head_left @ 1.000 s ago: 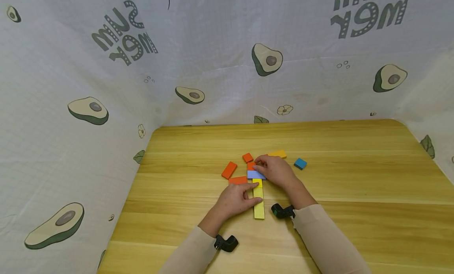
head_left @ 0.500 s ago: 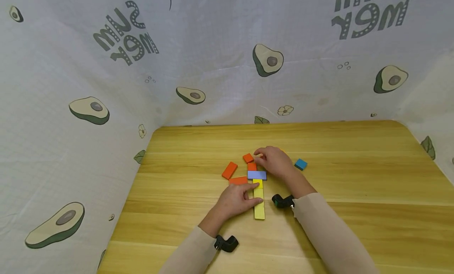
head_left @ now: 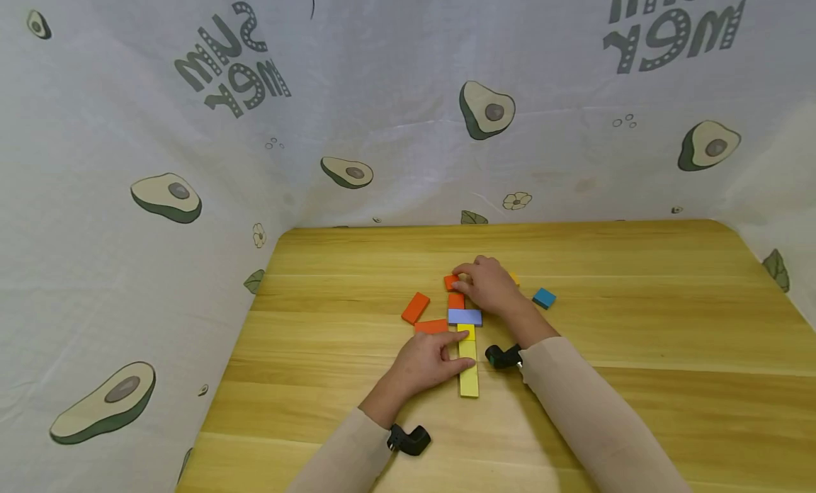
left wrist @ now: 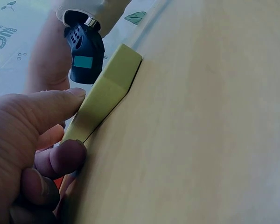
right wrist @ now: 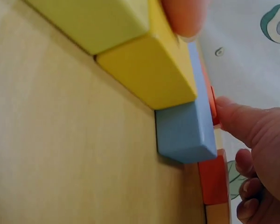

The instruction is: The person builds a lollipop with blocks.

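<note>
A column of wooden blocks lies on the table: a long pale-yellow block (head_left: 468,383), a yellow square block (head_left: 470,331), a crosswise lavender-blue block (head_left: 465,317) and an orange-red square block (head_left: 456,302). My left hand (head_left: 423,365) rests against it from the left, index fingertip on the yellow square and thumb on the long block. Just beyond the column's far end, my right hand (head_left: 491,284) pinches another orange-red square block (head_left: 449,282) between thumb and index finger. The right wrist view shows the lavender-blue block (right wrist: 184,133) touching the yellow one (right wrist: 149,70).
Two orange-red oblong blocks (head_left: 416,308) lie left of the column, the nearer one (head_left: 431,326) close beside it. A blue block (head_left: 545,298) sits to the right. An amber block (head_left: 514,278) is mostly hidden behind my right hand. A patterned cloth (head_left: 408,110) hangs behind the table.
My right hand has moved from beside the column's far end to the loose orange-red square, which it now grips and has turned straighter. My left hand stays in place.
</note>
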Demonstrator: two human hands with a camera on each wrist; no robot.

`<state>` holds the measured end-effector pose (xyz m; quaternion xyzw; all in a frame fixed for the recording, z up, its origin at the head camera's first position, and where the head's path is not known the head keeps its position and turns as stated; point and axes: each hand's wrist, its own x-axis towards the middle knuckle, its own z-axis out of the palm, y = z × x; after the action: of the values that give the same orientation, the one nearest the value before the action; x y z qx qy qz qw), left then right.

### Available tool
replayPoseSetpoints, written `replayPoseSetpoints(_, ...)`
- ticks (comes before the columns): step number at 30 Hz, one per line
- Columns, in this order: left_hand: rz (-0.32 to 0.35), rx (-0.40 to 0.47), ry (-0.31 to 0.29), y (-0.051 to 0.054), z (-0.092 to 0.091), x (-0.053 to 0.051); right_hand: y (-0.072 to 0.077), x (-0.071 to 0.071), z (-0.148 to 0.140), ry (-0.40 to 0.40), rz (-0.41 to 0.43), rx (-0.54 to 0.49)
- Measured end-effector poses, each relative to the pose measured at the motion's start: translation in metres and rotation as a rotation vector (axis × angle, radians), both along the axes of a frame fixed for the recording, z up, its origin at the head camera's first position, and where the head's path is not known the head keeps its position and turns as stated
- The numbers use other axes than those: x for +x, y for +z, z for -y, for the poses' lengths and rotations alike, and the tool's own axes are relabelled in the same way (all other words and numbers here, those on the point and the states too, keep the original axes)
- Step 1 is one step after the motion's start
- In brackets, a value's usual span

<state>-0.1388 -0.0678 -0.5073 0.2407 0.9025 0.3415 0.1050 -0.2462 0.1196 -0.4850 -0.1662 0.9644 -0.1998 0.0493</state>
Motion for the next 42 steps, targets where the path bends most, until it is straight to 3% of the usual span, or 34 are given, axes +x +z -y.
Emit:
replayPoseSetpoints(6, 0.007, -0.011, 0.004, 0.002, -0.001, 0.0, -0.001, 0.001, -0.007, -0.04, -0.045, -0.001)
replayPoseSetpoints(14, 0.014, -0.01, 0.005, 0.002, -0.001, 0.001, 0.001, 0.003, -0.009, -0.019, -0.005, -0.026)
replayPoseSetpoints(25, 0.012, -0.02, 0.006, -0.001, -0.001, 0.0, 0.004, 0.012, -0.015, -0.08, 0.043, -0.121)
replayPoseSetpoints(42, 0.017, -0.002, 0.005, 0.0, 0.0, 0.001, 0.008, 0.051, -0.037, -0.105, 0.208, -0.295)
